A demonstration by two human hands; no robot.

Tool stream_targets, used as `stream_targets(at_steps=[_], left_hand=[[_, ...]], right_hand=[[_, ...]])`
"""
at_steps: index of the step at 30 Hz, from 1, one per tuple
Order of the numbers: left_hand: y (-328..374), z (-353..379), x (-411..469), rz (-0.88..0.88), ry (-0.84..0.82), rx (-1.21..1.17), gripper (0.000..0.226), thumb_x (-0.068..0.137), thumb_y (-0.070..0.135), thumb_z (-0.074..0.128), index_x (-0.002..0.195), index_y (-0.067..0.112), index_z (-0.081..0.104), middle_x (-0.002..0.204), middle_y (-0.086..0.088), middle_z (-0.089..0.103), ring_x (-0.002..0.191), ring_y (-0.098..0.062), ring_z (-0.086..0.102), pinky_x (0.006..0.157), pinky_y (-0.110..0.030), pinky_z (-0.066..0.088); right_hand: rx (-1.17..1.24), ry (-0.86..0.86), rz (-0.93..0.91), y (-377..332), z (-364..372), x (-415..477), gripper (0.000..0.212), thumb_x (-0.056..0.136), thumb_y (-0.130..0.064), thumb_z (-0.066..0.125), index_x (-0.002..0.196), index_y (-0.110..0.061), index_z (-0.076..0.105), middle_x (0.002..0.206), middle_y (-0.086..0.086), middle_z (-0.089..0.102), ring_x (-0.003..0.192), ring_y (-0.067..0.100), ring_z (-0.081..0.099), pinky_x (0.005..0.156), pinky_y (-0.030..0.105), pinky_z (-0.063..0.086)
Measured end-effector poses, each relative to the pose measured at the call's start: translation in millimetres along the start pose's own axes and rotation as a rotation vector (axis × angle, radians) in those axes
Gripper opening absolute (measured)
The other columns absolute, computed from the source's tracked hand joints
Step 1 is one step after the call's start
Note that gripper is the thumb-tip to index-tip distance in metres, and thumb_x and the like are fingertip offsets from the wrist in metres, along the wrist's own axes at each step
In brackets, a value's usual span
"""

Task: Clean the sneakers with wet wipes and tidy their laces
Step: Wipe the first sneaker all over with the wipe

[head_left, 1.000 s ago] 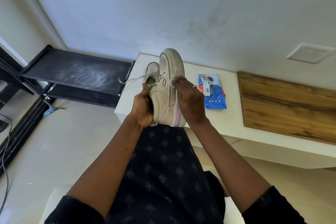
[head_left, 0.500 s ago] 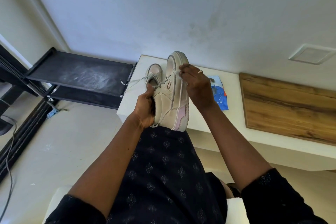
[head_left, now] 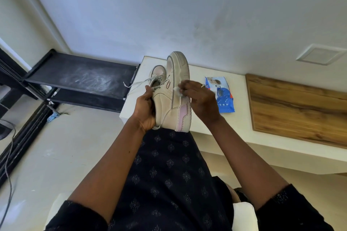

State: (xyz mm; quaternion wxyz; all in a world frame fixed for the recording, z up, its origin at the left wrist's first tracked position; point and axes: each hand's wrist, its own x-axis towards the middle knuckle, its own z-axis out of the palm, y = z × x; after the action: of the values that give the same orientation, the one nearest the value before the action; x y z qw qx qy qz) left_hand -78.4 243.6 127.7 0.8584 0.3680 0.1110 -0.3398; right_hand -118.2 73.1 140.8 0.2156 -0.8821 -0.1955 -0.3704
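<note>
Sneaker [head_left: 166, 104] in left hand [head_left: 145, 110] — wipe [head_left: 177, 92] on side.

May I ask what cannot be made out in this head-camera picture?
Head view:
- second sneaker: partly hidden behind the held sneaker and left hand.
- wet wipe: largely covered by the right hand, blurred.
- wipes pack: print too small to read, corner behind the right hand.

Black metal rack [head_left: 80, 78] w/ dusty, scuffed top shelf stands at left, just beside white ledge [head_left: 240, 118]. Wood-grain board [head_left: 300, 110] lies flat on ledge's right part, by the wall. Square white wall plate [head_left: 322, 54] above it. Grey cable [head_left: 8, 174] trails over pale floor [head_left: 65, 155]; blue scrap [head_left: 53, 117] under rack.
</note>
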Motion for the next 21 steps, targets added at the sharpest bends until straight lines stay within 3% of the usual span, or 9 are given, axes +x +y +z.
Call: stream_targets(at_steps=[4,6,9,12,16,21], left_hand=[[2,0,0,0.006,-0.006,0.022,0.065,0.099,0.053,0.023,0.129,0.004,0.052,0.123,-0.021,0.061,0.113,-0.034,0.059,0.096,-0.048,0.046],[1,0,-2,-0.005,-0.013,0.031,0.066,0.098,0.054,0.023,0.132,0.003,0.05,0.125,-0.022,0.059,0.117,-0.036,0.056,0.099,-0.049,0.044],[-2,0,-3,-0.021,-0.008,0.022,0.066,0.099,0.054,0.022,0.128,0.003,0.053,0.124,-0.022,0.061,0.114,-0.035,0.059,0.099,-0.049,0.043],[-3,3,-3,-0.012,-0.015,0.021,0.063,0.1,0.051,0.023,0.121,0.004,0.058,0.119,-0.021,0.064,0.11,-0.034,0.061,0.101,-0.049,0.042],[-1,10,-2,-0.007,-0.003,0.051,0.059,0.1,0.05,0.025,0.121,0.005,0.058,0.113,-0.019,0.066,0.106,-0.033,0.062,0.099,-0.049,0.044],[0,16,-2,0.01,-0.019,0.048,0.06,0.1,0.05,0.025,0.118,0.005,0.059,0.115,-0.019,0.065,0.106,-0.033,0.062,0.098,-0.047,0.045]], right_hand=[[0.064,-0.025,-0.059,-9,1,-19,0.013,0.075,0.012,0.067,0.086,0.007,0.072,0.093,0.018,0.071,0.092,0.027,0.067,0.091,0.023,0.049],[0.072,-0.039,-0.086,-8,-1,-23,0.016,0.073,0.015,0.066,0.087,0.008,0.072,0.093,0.019,0.07,0.093,0.029,0.067,0.089,0.026,0.051],[0.015,-0.093,-0.164,1,-4,-22,0.015,0.082,0.009,0.059,0.091,0.008,0.071,0.099,0.019,0.07,0.097,0.03,0.066,0.084,0.035,0.055],[-0.086,-0.102,-0.213,9,-5,-14,0.025,0.094,0.002,0.046,0.095,0.008,0.07,0.104,0.019,0.069,0.104,0.03,0.064,0.088,0.036,0.053],[-0.159,-0.034,-0.16,21,-8,3,0.041,0.1,-0.002,0.031,0.094,0.008,0.07,0.105,0.018,0.069,0.105,0.031,0.063,0.095,0.033,0.047],[-0.205,0.046,-0.03,19,-6,5,0.027,0.091,0.004,0.045,0.089,0.008,0.071,0.1,0.02,0.07,0.098,0.032,0.066,0.091,0.033,0.049]])
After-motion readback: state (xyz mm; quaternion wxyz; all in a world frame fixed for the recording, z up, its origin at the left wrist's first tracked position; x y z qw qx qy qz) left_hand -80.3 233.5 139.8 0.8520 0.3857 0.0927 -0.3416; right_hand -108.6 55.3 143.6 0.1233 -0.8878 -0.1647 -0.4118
